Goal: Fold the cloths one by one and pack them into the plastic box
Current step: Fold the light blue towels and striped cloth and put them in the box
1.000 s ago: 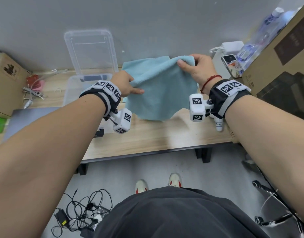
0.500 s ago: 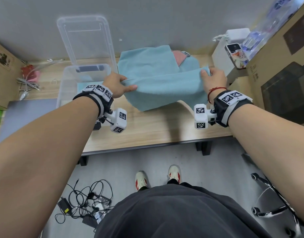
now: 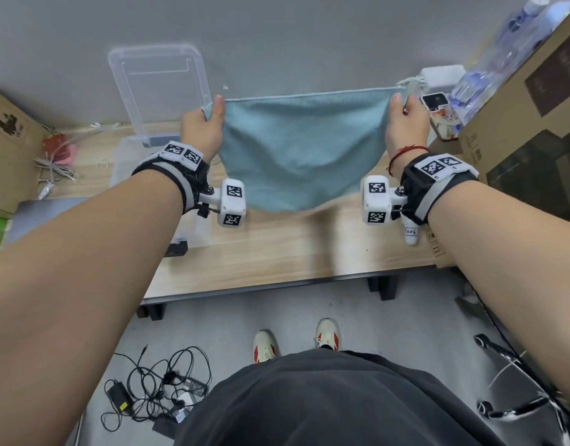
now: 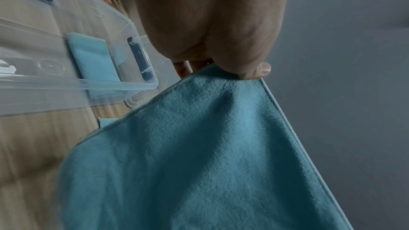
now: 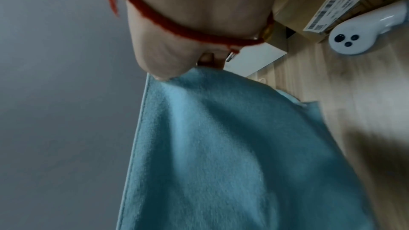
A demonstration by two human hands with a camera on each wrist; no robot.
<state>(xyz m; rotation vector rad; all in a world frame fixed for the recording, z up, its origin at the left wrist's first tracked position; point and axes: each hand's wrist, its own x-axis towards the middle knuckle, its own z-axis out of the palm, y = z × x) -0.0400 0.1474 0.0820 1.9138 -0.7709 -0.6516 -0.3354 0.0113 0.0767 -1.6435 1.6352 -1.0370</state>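
On the far left, the cardboard box [image 3: 10,123] carries a dark print you cannot read. The plastic box [image 3: 129,162] sits open on the surface [image 3: 277,249] under your left forearm, its clear lid [image 3: 158,88] propped against the wall behind, and in the left wrist view one folded blue cloth [image 4: 92,59] already lies inside it.

Half a second ago the blue cloth [image 3: 303,149] sagged low between your hands, bunched over a pink piece behind it. Now you have lifted it and pulled it taut: it hangs as a flat sheet above the surface, top edge nearly straight. Your left hand [image 3: 201,128] pinches the top left corner, thumb on the near face and fingers behind; that grip is closed on the fabric. Your right hand [image 3: 404,123] pinches the top right corner the same way. The pink piece is no longer in view, hidden behind the sheet.

This reads as the spread before the first fold, so this cloth is not yet folded or packed.

Further right, a small white cylinder [image 3: 410,233] by your right wrist bears handwriting, apparently "T006", though you cannot be sure. The large carton [image 3: 518,149] has dark panels whose text is too blurred to read.
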